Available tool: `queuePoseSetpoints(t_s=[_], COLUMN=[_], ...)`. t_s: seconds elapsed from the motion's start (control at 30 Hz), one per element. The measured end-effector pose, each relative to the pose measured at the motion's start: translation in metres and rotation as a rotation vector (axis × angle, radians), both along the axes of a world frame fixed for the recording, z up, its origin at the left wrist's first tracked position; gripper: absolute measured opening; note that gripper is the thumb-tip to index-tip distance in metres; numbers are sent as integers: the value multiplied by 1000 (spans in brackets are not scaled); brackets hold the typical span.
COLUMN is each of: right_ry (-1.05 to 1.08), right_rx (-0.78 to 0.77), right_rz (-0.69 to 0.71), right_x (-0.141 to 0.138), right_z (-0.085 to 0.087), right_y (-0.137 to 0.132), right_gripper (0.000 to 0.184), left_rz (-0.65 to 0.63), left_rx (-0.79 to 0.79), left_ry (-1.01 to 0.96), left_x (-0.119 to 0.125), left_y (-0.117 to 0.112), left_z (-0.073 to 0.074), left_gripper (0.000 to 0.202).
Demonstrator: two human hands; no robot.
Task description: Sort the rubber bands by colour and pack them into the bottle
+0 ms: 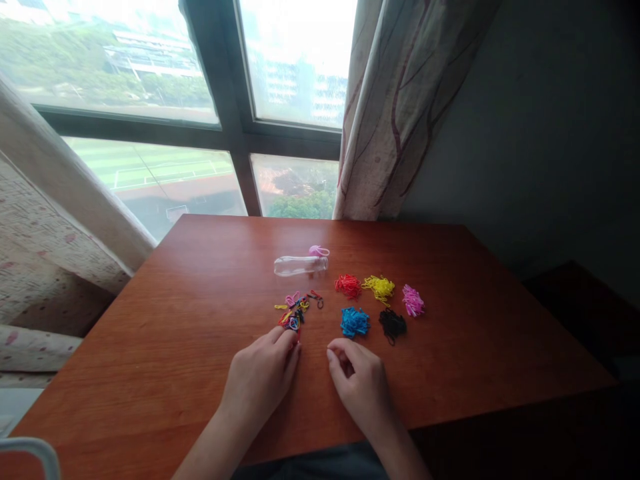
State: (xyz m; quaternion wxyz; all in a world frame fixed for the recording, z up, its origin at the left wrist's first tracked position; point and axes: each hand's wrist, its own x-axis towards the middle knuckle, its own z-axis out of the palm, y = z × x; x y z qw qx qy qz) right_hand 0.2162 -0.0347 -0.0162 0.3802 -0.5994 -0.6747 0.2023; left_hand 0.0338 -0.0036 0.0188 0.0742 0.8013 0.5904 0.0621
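Observation:
My left hand is closed at the near edge of a mixed pile of small coloured rubber bands. Its fingertips touch the pile, and a bit of red shows beside them, but what they grip is hidden. My right hand rests on the table just below the blue rubber bands. Thumb and forefinger are pinched together there; anything between them is too small to make out. Beyond lie separate heaps of red rubber bands, yellow rubber bands, pink rubber bands and black rubber bands.
A clear bottle-shaped container lies on its side behind the heaps, with a pink looped piece by its right end. The brown wooden table reaches to a window flanked by curtains. A white curved bar is at lower left.

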Motion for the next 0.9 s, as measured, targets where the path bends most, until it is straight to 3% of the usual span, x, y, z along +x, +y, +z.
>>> queuePoseSetpoints(t_s=[0.63,0.9], right_ry=[23,26], right_rx=[-44,-42], right_rz=[8,16], right_x=[0,0], right_z=[1,2], right_y=[0,0], right_gripper=[14,13], left_rz=[3,-21], left_rx=[4,17], left_ry=[37,-67], left_x=[2,3], left_y=[-1,0], left_z=[0,0], left_gripper=[21,17])
